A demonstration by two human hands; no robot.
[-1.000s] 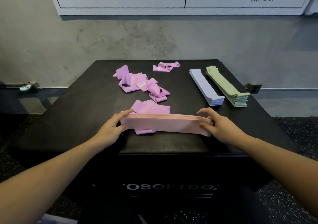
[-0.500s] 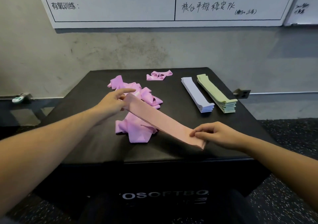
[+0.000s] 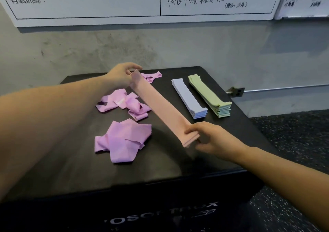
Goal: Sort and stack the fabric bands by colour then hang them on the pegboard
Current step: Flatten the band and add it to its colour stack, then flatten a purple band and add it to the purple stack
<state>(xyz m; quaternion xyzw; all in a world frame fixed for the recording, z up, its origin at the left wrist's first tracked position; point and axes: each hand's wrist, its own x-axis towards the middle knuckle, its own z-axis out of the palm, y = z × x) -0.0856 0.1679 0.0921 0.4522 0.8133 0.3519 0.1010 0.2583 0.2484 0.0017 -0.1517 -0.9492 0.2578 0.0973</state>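
Head view: you hold the pink stack (image 3: 161, 107) by both ends above the black box (image 3: 240, 124), left hand (image 3: 121, 74) pinching the far end, right hand (image 3: 210, 139) pinching the near end (probably so the layers stay squared while you carry it). Likely spot: beside the two finished stacks, one lavender stack (image 3: 188, 96) and one green stack (image 3: 210, 94), lying side by side. Three loose purple heaps (image 3: 122, 139) remain unsorted; the number of bands in them cannot be told.

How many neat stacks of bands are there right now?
3: a lavender stack and a green stack lie side by side on the box's right; the pink stack is held at its ends by both hands. The purple bands are loose.
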